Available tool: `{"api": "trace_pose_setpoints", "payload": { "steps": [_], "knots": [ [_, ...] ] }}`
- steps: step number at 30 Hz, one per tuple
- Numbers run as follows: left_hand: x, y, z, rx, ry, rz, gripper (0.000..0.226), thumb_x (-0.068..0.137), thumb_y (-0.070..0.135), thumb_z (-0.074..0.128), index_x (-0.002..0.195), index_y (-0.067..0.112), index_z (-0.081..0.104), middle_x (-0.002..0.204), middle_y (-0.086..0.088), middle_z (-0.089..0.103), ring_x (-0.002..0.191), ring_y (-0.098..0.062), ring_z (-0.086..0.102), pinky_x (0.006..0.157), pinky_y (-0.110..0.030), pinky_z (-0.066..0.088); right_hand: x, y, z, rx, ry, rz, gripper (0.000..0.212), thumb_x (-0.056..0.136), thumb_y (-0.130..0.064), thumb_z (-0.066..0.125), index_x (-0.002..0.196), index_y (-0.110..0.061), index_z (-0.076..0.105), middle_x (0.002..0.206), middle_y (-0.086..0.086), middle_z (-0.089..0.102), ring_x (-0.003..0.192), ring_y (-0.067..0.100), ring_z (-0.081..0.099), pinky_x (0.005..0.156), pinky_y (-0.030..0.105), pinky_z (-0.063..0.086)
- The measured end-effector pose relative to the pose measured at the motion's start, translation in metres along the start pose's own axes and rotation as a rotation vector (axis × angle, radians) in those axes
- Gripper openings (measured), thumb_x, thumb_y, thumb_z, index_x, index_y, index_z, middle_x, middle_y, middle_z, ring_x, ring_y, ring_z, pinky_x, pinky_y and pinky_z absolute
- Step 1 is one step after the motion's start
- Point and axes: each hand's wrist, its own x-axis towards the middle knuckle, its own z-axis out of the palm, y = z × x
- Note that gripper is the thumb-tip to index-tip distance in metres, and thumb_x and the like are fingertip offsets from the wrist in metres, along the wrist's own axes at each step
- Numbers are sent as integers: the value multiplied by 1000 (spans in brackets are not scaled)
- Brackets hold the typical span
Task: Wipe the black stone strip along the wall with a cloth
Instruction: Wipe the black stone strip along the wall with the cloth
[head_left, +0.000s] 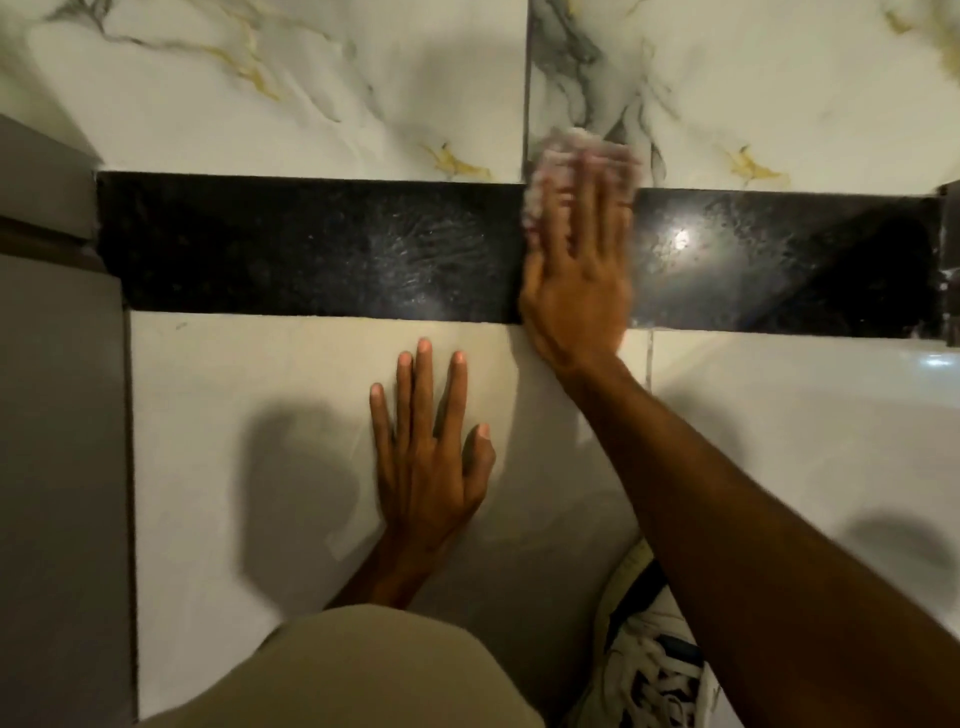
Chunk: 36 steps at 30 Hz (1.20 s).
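Note:
A glossy black stone strip runs left to right between the pale floor tiles and the marble-patterned wall tiles. My right hand lies flat across the strip near its middle, fingers pointing at the wall, pressing a pale pinkish cloth that shows beyond the fingertips and along the hand's left side. The hand and cloth are motion-blurred. Wet smear marks show on the strip to the left of the hand. My left hand rests palm-down on the floor tile in front of the strip, fingers spread, holding nothing.
Marble wall tiles rise behind the strip. A grey panel borders the floor at the left. My knee in beige cloth and a white laced shoe sit at the bottom. A lamp's glare reflects on the strip.

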Motion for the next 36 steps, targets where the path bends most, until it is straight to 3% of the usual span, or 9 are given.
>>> {"api": "trace_pose_setpoints", "payload": {
  "steps": [3, 5, 9, 15, 19, 23, 28, 32, 36],
  "knots": [
    [-10, -17, -8, 47, -30, 17, 67, 113, 45, 26, 174, 21, 20, 182, -16, 20, 169, -36, 18, 137, -62, 15, -24, -20, 5, -17, -88, -274, 60, 116, -37, 35, 172, -18, 26, 180, 14, 20, 169, 32, 16, 141, 49, 17],
    [-16, -36, -17, 12, -77, 42, 67, 112, 45, 30, 174, 22, 21, 183, -14, 17, 170, -35, 15, 136, -64, 16, -62, -4, -5, -12, -114, -318, 58, 116, -36, 37, 171, -17, 29, 180, 14, 21, 170, 30, 16, 140, 51, 20],
    [-14, -68, -29, 10, -118, 62, 66, 112, 50, 22, 172, 22, 28, 182, -14, 21, 168, -36, 21, 133, -68, 21, -101, 37, -24, -23, -3, -122, 55, 115, -32, 46, 167, -14, 39, 176, 15, 31, 169, 28, 20, 134, 54, 32],
    [-9, -71, -24, -2, -49, -48, 67, 110, 47, 30, 171, 19, 32, 181, -16, 24, 168, -37, 23, 135, -64, 16, -21, -21, 1, -19, -13, 101, 63, 116, -39, 30, 172, -14, 21, 181, 17, 15, 169, 35, 13, 140, 50, 10],
    [-10, -78, -24, 6, -23, -134, 67, 110, 46, 30, 171, 17, 32, 180, -18, 24, 167, -39, 25, 134, -64, 16, -7, -95, 26, 31, -134, -227, 65, 114, -39, 32, 173, -16, 17, 182, 15, 13, 170, 32, 12, 140, 50, 11],
    [-9, -102, -34, -24, -19, -153, 67, 109, 44, 35, 169, 14, 37, 178, -22, 27, 165, -42, 28, 132, -68, 21, -57, -76, 15, -10, -227, -504, 62, 115, -38, 34, 173, -21, 19, 182, 11, 14, 170, 28, 8, 141, 49, 15],
    [-12, -111, -37, -25, -22, -185, 69, 107, 45, 34, 170, 16, 34, 180, -20, 23, 167, -39, 22, 134, -68, 21, -50, -27, -3, -45, -216, -443, 60, 114, -40, 34, 172, -22, 26, 181, 12, 17, 170, 31, 12, 141, 49, 14],
    [-12, -113, -27, -20, 11, -187, 70, 108, 47, 35, 171, 19, 32, 181, -17, 22, 168, -37, 19, 136, -65, 16, -4, -96, 22, -27, -109, -231, 62, 115, -40, 30, 173, -17, 21, 181, 16, 16, 169, 34, 14, 141, 50, 13],
    [-16, -114, -25, -22, 73, -285, 70, 108, 47, 34, 171, 16, 33, 180, -18, 23, 168, -37, 22, 136, -63, 15, 1, -164, 44, 31, -226, -484, 65, 114, -40, 31, 173, -17, 17, 182, 14, 14, 170, 32, 12, 141, 49, 13]
  ]
}}
